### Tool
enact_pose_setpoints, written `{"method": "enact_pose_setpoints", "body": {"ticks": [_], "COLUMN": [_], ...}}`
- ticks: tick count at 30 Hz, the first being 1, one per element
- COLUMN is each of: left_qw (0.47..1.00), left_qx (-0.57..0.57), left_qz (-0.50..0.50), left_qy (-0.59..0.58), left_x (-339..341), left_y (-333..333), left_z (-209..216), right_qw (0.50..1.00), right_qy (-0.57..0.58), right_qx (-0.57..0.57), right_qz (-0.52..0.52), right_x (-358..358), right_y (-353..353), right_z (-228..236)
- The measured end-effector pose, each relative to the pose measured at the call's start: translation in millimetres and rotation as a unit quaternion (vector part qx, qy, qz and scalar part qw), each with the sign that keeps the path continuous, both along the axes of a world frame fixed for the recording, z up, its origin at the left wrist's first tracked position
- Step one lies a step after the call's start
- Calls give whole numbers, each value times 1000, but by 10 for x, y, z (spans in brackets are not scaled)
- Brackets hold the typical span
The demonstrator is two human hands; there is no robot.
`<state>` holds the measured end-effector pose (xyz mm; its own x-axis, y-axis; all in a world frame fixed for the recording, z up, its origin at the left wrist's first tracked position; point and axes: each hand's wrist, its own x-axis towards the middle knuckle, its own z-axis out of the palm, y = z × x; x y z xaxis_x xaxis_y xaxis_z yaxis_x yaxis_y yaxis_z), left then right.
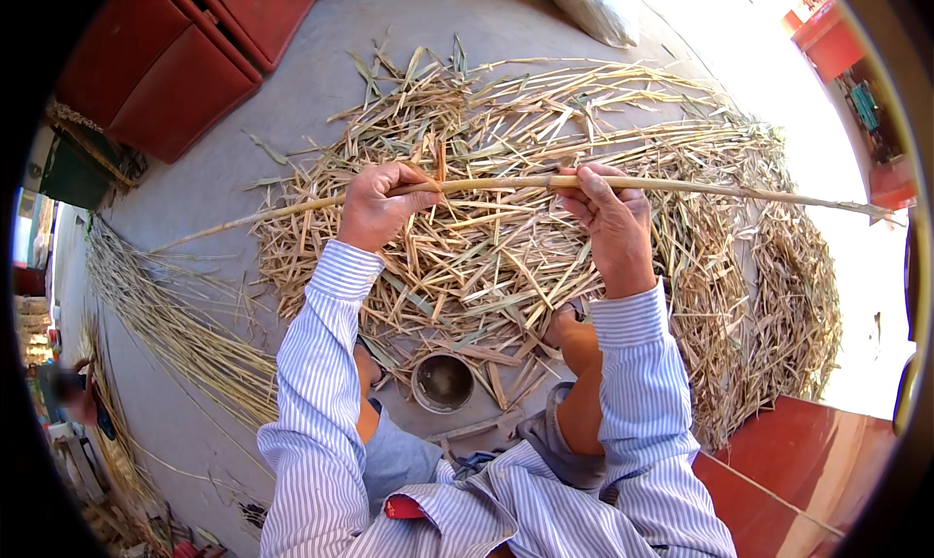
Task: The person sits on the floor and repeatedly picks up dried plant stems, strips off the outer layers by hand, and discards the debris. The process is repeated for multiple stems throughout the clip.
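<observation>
A long, pale dry reed stalk (pixel 506 182) stretches sideways in front of me, held in both hands above the litter. My left hand (pixel 375 208) is closed around it, with a brownish strip of husk (pixel 441 159) standing up by the thumb and fingertips. Farther right along the same stalk, my right hand (pixel 618 222) pinches it between thumb and fingers. The stalk's ends reach well past both hands. Beneath lies a wide heap of dry leaves and husks (pixel 486 266), mixed with some longer stalks at its far side.
Between my feet stands a round metal bowl (pixel 418 381). Just nearer lies a long, thin tool (pixel 477 429). A bundle of thin stalks (pixel 185 315) rests on the left floor. Red cabinets (pixel 161 67), a pale sack (pixel 593 8) and a red panel (pixel 778 470) border the area.
</observation>
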<state>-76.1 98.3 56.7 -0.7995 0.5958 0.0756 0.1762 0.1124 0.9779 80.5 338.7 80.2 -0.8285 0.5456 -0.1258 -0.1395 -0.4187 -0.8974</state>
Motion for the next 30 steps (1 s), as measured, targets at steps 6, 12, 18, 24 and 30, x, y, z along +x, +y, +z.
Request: {"method": "enact_pose_setpoints", "body": {"ticks": [6, 12, 18, 24, 30], "left_qw": [984, 923, 794, 797, 822], "left_qx": [102, 279, -285, -296, -186], "left_qz": [142, 250, 217, 161, -11], "left_qy": [14, -88, 491, 502, 538], "left_x": [-233, -759, -544, -432, -24], "left_y": [-205, -809, -680, -540, 41], "left_z": [-120, -43, -103, 20, 11], "right_qw": [1000, 999, 999, 998, 996], "right_qy": [-6, 20, 35, 44, 40], "right_qx": [-19, -24, -2, 23, 44], "right_qz": [-5, 9, 27, 35, 67], "right_x": [-10, 57, 49, 14, -105], "right_y": [57, 424, 433, 291, 12], "right_z": [-71, -124, -143, -64, -61]}}
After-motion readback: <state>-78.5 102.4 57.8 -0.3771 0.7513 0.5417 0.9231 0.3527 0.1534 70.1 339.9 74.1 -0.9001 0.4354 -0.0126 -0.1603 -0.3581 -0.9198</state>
